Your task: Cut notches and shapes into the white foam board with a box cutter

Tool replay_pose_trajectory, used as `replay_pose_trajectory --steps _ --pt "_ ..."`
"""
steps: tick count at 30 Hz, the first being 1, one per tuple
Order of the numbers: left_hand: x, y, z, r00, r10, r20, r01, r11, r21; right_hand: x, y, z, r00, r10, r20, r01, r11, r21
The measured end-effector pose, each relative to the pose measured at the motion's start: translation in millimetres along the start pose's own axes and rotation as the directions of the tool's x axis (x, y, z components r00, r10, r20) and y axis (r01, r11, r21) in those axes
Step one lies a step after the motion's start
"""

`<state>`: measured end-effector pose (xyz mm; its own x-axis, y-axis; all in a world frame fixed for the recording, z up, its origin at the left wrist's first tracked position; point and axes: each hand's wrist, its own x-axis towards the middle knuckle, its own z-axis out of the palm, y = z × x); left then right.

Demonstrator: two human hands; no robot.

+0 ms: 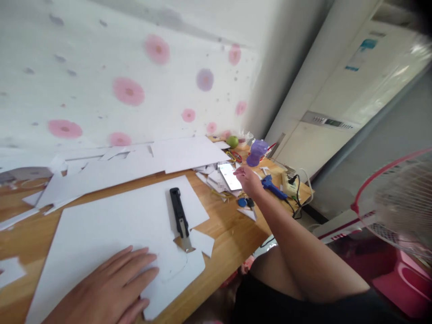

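My left hand [114, 283] lies flat with fingers spread on a white foam board [111, 220]. Beside it, across the same board, rests a black utility knife [178, 213] with its blade out. The blade tip is by a cut-out notch where the wood shows. A small white offcut [202, 242] sits right of the blade. Farther off, my right hand [248, 180] reaches over a lit phone [230, 176]. Its fingertips are at the screen, a finger stretched out and the others partly curled. The phone lies on a heap of white scraps [216, 182].
Long white board pieces [189, 153] cover the back of the wooden table [222, 238]. On the right are a blue glue gun [273, 186], a power strip [289, 184] with cords, a purple cup [257, 152] and a green fruit [232, 141]. A fan [401, 202] stands beyond the table's right side.
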<state>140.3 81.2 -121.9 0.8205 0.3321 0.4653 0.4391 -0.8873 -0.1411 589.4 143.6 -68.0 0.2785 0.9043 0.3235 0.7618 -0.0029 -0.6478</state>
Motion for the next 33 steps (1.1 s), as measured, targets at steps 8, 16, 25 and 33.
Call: replay_pose_trajectory --steps 8,16,25,33 --pt "33 18 -30.9 0.990 0.056 0.131 -0.044 0.995 -0.094 -75 -113 54 0.840 -0.207 0.502 0.300 0.948 -0.110" --pt "27 21 -28.5 0.987 0.043 0.156 -0.024 0.993 -0.119 -77 -128 75 0.842 0.002 0.539 0.195 0.931 -0.308" --pt "31 27 -32.4 0.990 0.043 0.136 -0.022 0.988 -0.152 -74 -133 78 0.820 0.000 0.572 0.199 0.937 -0.286" --pt "39 28 -39.4 0.996 0.045 0.075 -0.036 0.993 -0.113 -70 -112 68 0.857 0.132 0.498 -0.329 0.883 0.334"
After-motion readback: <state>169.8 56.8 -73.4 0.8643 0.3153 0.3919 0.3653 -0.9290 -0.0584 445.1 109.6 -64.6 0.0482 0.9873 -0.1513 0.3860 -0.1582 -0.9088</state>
